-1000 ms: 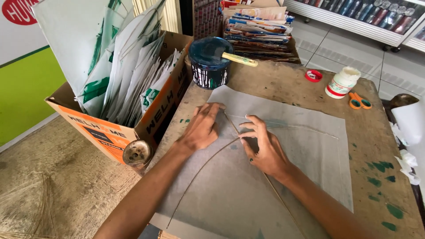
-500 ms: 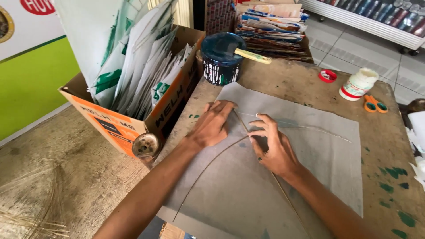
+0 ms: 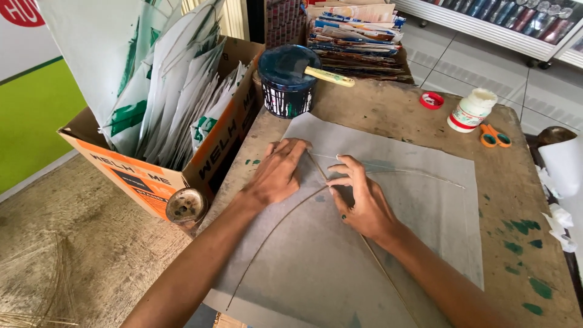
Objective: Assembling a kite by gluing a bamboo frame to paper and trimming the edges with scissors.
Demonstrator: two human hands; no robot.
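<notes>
Grey paper sheet (image 3: 388,255) pressed flat under left hand (image 3: 276,173) and right hand (image 3: 361,203), fingers (image 3: 291,149) spread

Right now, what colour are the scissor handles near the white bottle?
Orange, on the small scissors right of the white plastic bottle; head view.

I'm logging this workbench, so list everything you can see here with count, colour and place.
paper sheet: one, grey, flat on the table under both hands
thin sticks: a few, tan, one bowed and one straight, lying crossed on the sheet
table: one, brown wood with green paint spots
paint can: one, dark blue, table's far edge, brush resting across it
glue bottle: one, white, far right
cap: one, red, beside the bottle
scissors: one pair, orange, far right
cardboard box: one, orange and brown, left of table, holding white and green folded paper
stack of magazines: one, multicoloured, behind the can
left hand: flat on the sheet
right hand: fingers pressing where the sticks cross
</notes>
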